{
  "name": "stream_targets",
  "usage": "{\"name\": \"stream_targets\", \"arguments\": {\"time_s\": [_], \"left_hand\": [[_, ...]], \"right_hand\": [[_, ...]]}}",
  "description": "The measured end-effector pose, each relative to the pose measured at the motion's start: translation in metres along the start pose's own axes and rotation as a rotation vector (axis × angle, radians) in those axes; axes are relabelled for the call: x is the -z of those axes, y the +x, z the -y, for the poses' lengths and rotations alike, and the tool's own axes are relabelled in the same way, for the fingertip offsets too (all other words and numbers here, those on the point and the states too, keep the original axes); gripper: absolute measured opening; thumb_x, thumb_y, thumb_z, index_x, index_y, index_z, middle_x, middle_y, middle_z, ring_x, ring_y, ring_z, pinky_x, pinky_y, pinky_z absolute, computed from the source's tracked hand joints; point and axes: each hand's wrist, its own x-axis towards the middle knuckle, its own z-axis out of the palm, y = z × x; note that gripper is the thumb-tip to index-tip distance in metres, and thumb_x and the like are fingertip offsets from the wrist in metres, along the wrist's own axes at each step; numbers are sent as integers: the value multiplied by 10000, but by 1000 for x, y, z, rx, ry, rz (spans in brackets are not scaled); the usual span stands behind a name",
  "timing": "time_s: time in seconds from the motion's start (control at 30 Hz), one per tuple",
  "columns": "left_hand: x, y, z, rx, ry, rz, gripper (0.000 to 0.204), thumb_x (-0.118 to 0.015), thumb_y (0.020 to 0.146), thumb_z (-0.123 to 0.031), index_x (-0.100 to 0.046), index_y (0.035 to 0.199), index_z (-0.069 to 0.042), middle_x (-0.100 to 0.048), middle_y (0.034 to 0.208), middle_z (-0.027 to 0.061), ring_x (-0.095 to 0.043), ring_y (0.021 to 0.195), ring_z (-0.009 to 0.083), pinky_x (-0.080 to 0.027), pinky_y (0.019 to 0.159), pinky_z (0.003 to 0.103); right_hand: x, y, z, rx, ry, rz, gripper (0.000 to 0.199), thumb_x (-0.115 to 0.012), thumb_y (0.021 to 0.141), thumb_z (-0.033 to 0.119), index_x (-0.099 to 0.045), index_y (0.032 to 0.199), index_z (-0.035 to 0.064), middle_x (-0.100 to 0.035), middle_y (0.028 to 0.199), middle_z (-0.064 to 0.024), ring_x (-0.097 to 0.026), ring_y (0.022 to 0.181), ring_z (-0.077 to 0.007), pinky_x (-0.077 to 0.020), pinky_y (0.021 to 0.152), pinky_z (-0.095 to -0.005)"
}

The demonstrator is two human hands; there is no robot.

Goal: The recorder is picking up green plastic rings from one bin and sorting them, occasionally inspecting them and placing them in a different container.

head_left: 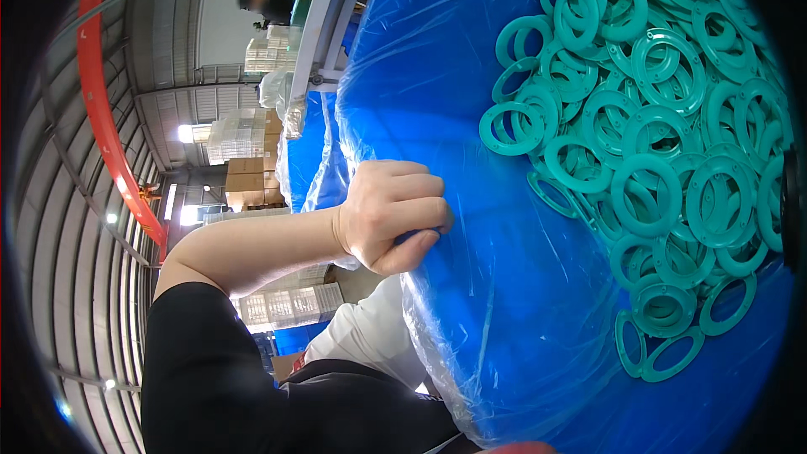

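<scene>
My left hand reaches in from the left on a bare forearm below a black sleeve. It is closed in a fist over the edge of a large blue bin, whose rim is covered by a clear plastic liner. The fingers curl down against the lined rim, and their tips are partly hidden. Inside the bin, well to the right of the hand, lies a heap of green plastic rings, flat and oval-looking, with small holes in some. My right hand cannot be made out; only a small reddish patch shows at the lower edge.
Stacked cartons and wrapped pallets stand beyond the bin. A grey metal frame borders the bin's far side. Farther off, a person in dark clothing is at a bench. White cloth shows below my forearm.
</scene>
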Motion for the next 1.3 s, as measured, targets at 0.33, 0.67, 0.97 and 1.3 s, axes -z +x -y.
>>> {"name": "stream_targets", "arguments": {"time_s": [0.33,0.67,0.97,1.3], "left_hand": [[4,1,0,57,-14,40,87,-533,672,-196,-540,675,-110,-411,600,36,-426,482,213,-316,415,336],[-1,-1,2,26,-12,32,258,-439,788,-263,-581,680,-77,-435,562,28,-406,439,186,-307,408,318],[-2,1,-1,75,-26,62,149,-506,726,-230,-544,673,-96,-422,590,40,-424,468,218,-320,417,338],[6,3,-4,65,-1,4,132,-548,716,-228,-522,662,-110,-461,599,48,-484,521,250,-371,449,376]], "right_hand": [[-4,-43,-22,-208,81,-29,327,-584,858,301,-563,1100,81,-635,902,-147,-610,806,-293,-485,744,-413],[-3,-91,-42,-402,161,-43,342,-569,870,300,-547,1133,84,-639,892,-156,-616,792,-306,-487,739,-425],[2,-146,-59,-603,227,-20,356,-555,880,300,-533,1163,87,-642,883,-164,-621,780,-318,-488,733,-435],[45,-191,-14,-846,163,-189,372,-540,891,300,-517,1197,90,-645,873,-174,-626,766,-331,-490,728,-446]]}}
